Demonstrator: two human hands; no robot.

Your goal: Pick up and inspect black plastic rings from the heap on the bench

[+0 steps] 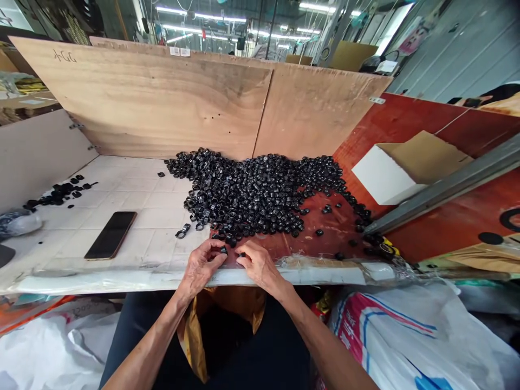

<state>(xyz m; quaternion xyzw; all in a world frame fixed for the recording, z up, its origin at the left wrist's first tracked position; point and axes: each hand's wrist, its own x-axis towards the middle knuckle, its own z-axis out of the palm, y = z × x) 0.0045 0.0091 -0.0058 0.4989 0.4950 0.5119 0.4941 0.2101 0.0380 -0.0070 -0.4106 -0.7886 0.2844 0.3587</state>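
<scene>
My left hand (204, 261) is closed in a pinch on a small black ring-shaped part (223, 250) just above the table's front edge. Close beside it, my right hand (257, 262) pinches another small black part (241, 254), mostly hidden by the fingers. Directly beyond both hands spreads a large heap of black ring-shaped parts (252, 189), reaching back to the wooden board. Below the hands, an open yellow-brown bag (194, 338) sits in my lap, its inside dark.
A phone (111, 235) lies left, with a few black pieces (60, 193) beyond it. A plywood board (170, 103) walls the back. At right are a cardboard box (390, 173) and a slanted metal bar (447, 181). White sacks (439, 336) stand below the edge.
</scene>
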